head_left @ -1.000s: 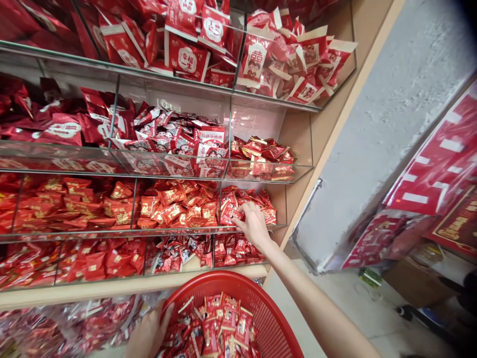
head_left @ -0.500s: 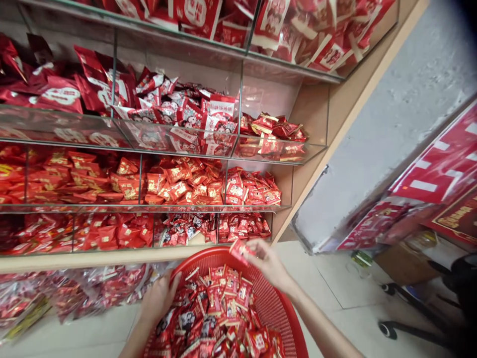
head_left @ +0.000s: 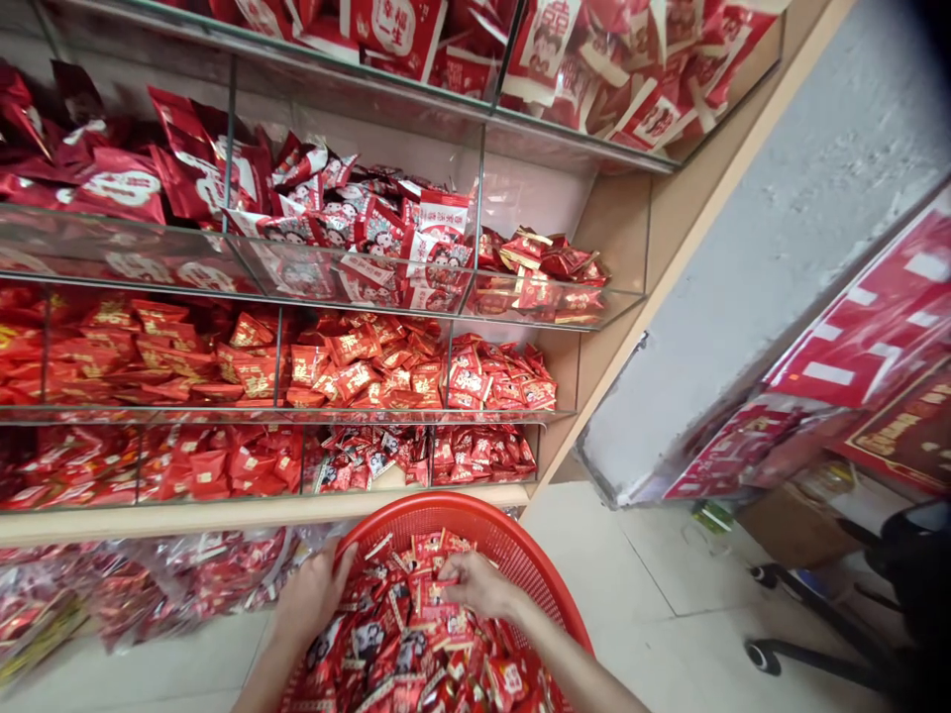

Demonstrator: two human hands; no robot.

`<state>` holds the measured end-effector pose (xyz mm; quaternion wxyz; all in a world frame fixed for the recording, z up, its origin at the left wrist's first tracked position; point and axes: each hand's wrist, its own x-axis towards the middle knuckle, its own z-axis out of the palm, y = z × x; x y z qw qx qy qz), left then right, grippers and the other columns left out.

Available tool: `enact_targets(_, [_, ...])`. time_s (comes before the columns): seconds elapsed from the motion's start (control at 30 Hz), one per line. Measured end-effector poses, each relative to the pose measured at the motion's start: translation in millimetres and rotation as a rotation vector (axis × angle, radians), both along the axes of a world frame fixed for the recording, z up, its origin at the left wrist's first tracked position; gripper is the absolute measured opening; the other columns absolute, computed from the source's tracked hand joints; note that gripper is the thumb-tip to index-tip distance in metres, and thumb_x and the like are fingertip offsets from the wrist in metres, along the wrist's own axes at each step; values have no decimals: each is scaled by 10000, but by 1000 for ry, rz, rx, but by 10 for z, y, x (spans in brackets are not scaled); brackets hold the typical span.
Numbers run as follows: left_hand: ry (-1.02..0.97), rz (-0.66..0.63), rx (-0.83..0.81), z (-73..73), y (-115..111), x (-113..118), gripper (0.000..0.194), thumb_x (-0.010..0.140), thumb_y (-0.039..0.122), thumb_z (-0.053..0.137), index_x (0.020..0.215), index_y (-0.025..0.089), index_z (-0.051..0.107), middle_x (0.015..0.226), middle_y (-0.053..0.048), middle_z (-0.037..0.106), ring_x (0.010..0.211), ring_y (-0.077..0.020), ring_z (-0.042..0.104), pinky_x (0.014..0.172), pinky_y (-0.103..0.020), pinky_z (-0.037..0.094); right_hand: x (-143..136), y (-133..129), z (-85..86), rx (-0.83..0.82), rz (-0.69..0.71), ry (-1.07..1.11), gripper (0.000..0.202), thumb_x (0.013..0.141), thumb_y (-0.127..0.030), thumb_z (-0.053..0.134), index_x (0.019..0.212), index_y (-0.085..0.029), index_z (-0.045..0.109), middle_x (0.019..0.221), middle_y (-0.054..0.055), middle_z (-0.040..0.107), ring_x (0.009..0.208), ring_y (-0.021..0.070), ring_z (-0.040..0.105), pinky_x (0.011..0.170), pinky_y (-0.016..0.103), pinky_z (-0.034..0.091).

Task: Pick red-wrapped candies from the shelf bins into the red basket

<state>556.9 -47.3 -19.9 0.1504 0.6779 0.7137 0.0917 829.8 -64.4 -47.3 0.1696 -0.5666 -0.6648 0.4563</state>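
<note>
A red plastic basket (head_left: 539,566) stands on the floor in front of the shelves, filled with small red candy packets (head_left: 386,649). My left hand (head_left: 316,586) is closed on the basket's left rim, thumb over the edge. Inside the basket, my right hand (head_left: 475,584) has its fingers pinched together on a red packet among the others; how firmly it holds the packet is hard to tell.
Glass-fronted shelves (head_left: 512,317) full of red packets rise ahead. Bagged packets (head_left: 185,584) lie beneath them at the left. A grey wall (head_left: 713,297), hanging red bags (head_left: 839,356), a cardboard box (head_left: 794,520) and a wheeled chair base (head_left: 817,634) are at the right.
My right hand has moved down and left from the basket's far rim, where it held up a red packet, into the pile. My left hand remains on the rim.
</note>
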Motion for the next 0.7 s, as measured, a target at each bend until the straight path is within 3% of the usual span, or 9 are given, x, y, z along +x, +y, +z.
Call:
enact_targets(0.1, [-23, -10, 9, -4, 20, -7, 473, 884, 465, 241, 1129, 188, 536, 901, -108, 717, 852, -248, 666, 729, -325, 472, -3, -8, 207, 156, -87, -150, 296, 755, -275, 618, 1036, -186, 636, 1002, 69, 645, 922, 217, 589, 768, 296, 440])
enact_targets(0.17, [-36, -12, -19, 10, 30, -4, 462, 886, 453, 238, 1126, 184, 527, 891, -110, 718, 848, -252, 668, 717, -326, 473, 22, -5, 461, 287, -133, -208, 307, 790, -308, 586, 1079, -210, 617, 1097, 84, 621, 1019, 240, 567, 844, 325, 419])
enact_targets(0.23, [-41, -15, -53, 22, 39, 0, 461, 888, 443, 229, 1132, 172, 512, 897, -119, 717, 855, -261, 667, 717, -335, 471, 70, 49, 802, 432, -161, -186, 263, 830, -315, 534, 1058, -215, 619, 1081, 81, 629, 995, 225, 579, 848, 319, 422])
enact_targets(0.33, [-29, -36, -66, 5, 53, 1, 474, 887, 425, 226, 1168, 145, 485, 974, -143, 700, 921, -272, 656, 757, -355, 465, 177, 252, 1390, 684, -161, -107, 226, 886, -308, 445, 957, -201, 631, 891, 50, 656, 791, 173, 597, 742, 285, 449])
enact_targets(0.47, [-31, -48, -56, -56, 70, -11, 501, 885, 434, 206, 1187, 136, 473, 1017, -154, 683, 979, -287, 640, 812, -389, 454, 308, 652, 2031, 1008, -241, -151, 188, 870, -266, 480, 979, -189, 613, 893, 51, 642, 840, 180, 570, 785, 298, 431])
enact_targets(0.57, [-50, -41, -47, -63, 76, -17, 521, 882, 460, 192, 1178, 139, 475, 981, -154, 690, 982, -294, 639, 825, -402, 452, 328, 922, 2260, 1098, -261, -307, 216, 841, -279, 535, 1030, -194, 598, 991, 77, 621, 941, 219, 535, 829, 341, 410])
enact_targets(0.7, [-84, -35, -63, -9, 67, -14, 517, 884, 456, 175, 1162, 146, 482, 937, -149, 700, 952, -299, 650, 805, -409, 459, 271, 1137, 2330, 1015, -227, -512, 343, 793, -324, 616, 1107, -194, 572, 1085, 93, 599, 973, 247, 498, 838, 369, 386])
